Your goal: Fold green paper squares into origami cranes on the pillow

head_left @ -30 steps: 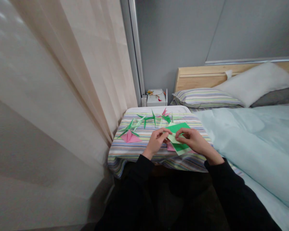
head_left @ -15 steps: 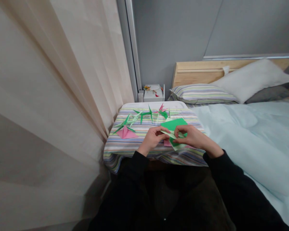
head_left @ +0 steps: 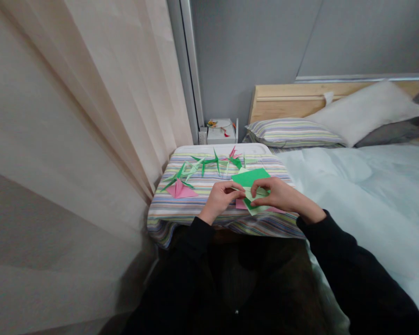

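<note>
Above a stack of coloured sheets, a small folded piece of light green paper lies between my two hands. My left hand pinches its left end with thumb and forefinger. On the other side my right hand curls thumb and forefinger round the right part, and the fingers partly cover the folds. Beneath are a bright green sheet, a pale green one below it and a bit of pink paper. To the left rest a pink folded paper figure and a green paper crane.
The small table has a striped cloth, with several more paper figures along its back. A beige curtain hangs close at left. On the right stands a bed with a pale blue quilt; a white box is behind the table.
My right hand's thumb and forefinger have parted a little around the folded light green paper. The left hand keeps its pinch. The whole view has shifted slightly.
</note>
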{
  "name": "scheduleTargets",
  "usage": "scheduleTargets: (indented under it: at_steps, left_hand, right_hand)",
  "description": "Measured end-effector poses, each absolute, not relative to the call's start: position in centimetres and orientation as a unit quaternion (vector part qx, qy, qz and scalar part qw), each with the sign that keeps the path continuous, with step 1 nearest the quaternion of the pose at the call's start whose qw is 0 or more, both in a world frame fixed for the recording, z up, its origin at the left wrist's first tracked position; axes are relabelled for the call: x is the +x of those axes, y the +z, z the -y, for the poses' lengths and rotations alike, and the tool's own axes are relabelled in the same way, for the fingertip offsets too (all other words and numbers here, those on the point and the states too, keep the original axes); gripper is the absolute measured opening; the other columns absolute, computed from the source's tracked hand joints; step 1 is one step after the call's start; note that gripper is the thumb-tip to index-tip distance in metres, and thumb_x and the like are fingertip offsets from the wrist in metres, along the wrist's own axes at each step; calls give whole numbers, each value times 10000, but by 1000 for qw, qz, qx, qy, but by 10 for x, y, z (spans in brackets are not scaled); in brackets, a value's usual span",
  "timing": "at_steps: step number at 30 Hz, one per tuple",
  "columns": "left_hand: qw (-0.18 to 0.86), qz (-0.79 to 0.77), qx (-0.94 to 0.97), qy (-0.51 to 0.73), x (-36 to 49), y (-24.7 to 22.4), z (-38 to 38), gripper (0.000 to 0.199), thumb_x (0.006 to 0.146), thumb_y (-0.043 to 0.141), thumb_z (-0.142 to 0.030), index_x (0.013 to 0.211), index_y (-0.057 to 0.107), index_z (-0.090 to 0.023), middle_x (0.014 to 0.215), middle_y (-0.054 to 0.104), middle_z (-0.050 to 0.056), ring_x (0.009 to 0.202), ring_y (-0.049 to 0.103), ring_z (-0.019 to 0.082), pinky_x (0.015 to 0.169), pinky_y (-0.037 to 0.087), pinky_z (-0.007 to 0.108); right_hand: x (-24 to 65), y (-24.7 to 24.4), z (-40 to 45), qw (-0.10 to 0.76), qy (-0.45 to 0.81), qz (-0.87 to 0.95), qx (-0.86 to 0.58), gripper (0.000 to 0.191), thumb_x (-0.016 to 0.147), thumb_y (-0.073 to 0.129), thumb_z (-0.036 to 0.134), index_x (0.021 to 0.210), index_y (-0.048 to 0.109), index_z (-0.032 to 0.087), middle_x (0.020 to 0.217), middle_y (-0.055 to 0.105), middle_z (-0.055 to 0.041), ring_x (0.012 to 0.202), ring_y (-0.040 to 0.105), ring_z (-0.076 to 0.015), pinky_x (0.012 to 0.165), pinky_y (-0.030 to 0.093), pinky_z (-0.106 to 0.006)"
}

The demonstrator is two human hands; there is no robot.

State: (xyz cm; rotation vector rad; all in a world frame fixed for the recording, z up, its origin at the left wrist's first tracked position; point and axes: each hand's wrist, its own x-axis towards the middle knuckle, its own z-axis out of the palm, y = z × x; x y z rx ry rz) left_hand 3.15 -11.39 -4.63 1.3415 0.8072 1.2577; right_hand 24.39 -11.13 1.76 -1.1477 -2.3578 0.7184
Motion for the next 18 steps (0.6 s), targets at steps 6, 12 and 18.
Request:
scheduleTargets:
  at_steps: [6, 12, 18]
  left_hand:
    - [551, -335, 559, 522, 32, -44, 115, 246, 665, 888, -347, 746, 752, -159, 688, 748, 41, 659, 735, 187, 690, 605, 307]
    - [571, -328, 539, 525, 34, -47, 114, 341, 626, 924, -401, 736, 717, -154, 670, 751, 42, 648, 745, 198, 677, 616, 320]
    - [572, -332, 534, 527, 34, -48, 116, 390, 640, 920, -453, 732, 694, -149, 653, 747, 45, 636, 749, 199, 651, 617, 313]
  right_hand:
    - [244, 24, 111, 195, 242, 864, -397, 70, 773, 662, 217, 769, 729, 196, 689, 666, 10, 662, 553, -165, 658, 391, -292]
    - [252, 31, 106, 188, 251, 858, -408, 114, 780, 659, 253, 760, 754, 194, 725, 726, -20, 688, 608, -199, 678, 429, -318]
    - [250, 24, 106, 228, 294, 827, -421, 233, 813, 707, 385, 700, 760, 187, 691, 732, -33, 663, 607, -200, 656, 437, -329]
